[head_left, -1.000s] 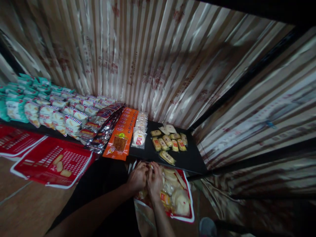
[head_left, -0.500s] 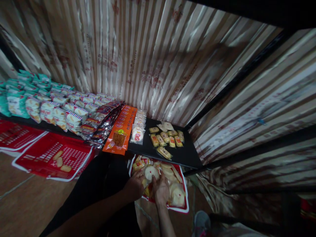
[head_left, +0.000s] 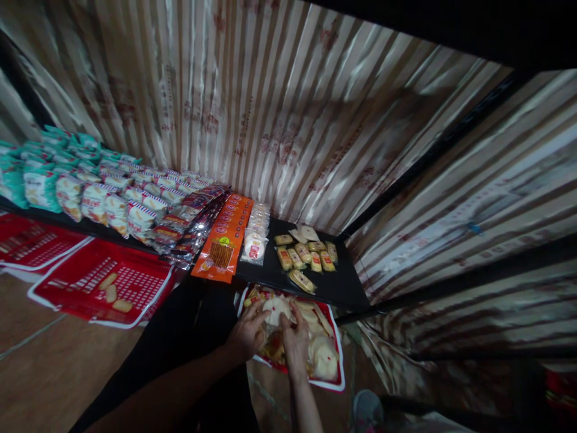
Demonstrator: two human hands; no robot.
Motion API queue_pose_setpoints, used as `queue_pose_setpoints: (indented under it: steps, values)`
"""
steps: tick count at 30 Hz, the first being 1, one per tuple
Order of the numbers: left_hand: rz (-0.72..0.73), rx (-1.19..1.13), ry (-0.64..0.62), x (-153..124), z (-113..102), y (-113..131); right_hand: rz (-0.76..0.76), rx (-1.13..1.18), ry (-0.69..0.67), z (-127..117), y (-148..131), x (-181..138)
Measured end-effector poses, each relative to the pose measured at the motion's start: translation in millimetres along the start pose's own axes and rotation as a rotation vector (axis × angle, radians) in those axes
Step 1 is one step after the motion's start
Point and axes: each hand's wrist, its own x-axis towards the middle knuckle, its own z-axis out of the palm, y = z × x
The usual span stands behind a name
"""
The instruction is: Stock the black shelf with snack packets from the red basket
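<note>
Both hands are over a red basket with a white rim [head_left: 341, 361]. Between them lies a round, pale flat cake with a red dot, apparently in clear wrapping [head_left: 276, 310]. My left hand [head_left: 247, 332] has its fingers curled around the cake's left side. My right hand [head_left: 295, 338] grips its right edge, with the thumb on the near side. More pale round flat cakes [head_left: 323, 356] lie in the basket to the right. Small yellow packets [head_left: 253, 297] sit at its far left. My hands partly cover the basket's middle.
A black shelf [head_left: 336, 287] behind the basket carries small yellow packets [head_left: 303, 280], clear packs of white round cakes [head_left: 255, 248], an orange snack bag [head_left: 222, 246] and rows of snack bags [head_left: 97, 201]. Red baskets [head_left: 85, 288] stand left. A shoe [head_left: 367, 409] shows at lower right.
The round cake has tilted away and shifted slightly toward the far side. My fingers have spread further around its edges. The view has shifted slightly.
</note>
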Motion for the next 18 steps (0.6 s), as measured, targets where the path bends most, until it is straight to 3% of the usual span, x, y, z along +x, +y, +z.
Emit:
queue_pose_setpoints:
  steps: [6, 10, 18]
  values:
    - [0.093, 0.013, 0.032, -3, -5, -2, 0.120, 0.130, -0.049, 0, -6, 5]
    - [0.096, 0.029, 0.137, 3, -17, 5, 0.169, 0.154, -0.140, 0, -10, 5]
    - [-0.083, 0.092, 0.127, 32, -64, 21, 0.152, 0.129, -0.387, 2, -27, -2]
